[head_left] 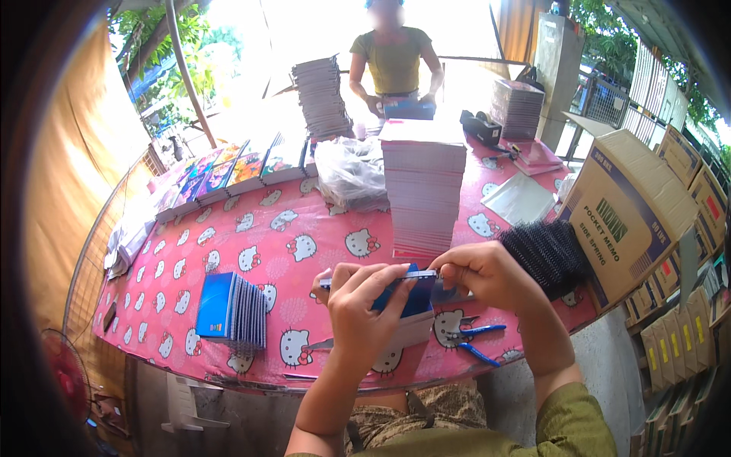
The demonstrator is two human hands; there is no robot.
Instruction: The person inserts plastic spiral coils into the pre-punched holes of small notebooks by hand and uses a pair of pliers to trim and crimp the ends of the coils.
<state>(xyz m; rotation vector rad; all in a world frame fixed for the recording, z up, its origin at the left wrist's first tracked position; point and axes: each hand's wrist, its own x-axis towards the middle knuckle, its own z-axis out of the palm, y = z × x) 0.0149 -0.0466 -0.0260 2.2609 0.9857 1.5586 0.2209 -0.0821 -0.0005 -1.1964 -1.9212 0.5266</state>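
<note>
My left hand point(362, 298) grips a small memo notebook point(416, 295) with a blue cover, held on edge so its bound side faces up. At the notebook's right end, my right hand point(487, 274) has thumb and fingers pinched together; what they hold is too small to make out. Just below the notebook stands a short stack of white-edged pads point(411, 332), partly hidden by my left hand. Diagonal pliers point(474, 344) with blue handles lie right of that stack. Left of my hands, a pile of blue spiral notebooks point(232, 308) rests near the table's front edge.
Beyond my hands rises a tall paper stack point(423, 190). Black spiral coils point(545, 257) lie beside a cardboard box point(628, 217) at right. A plastic bag point(350, 171) and a row of colourful notebooks point(228, 169) lie farther back. Across the pink table point(304, 217), a person point(392, 65) handles a blue item.
</note>
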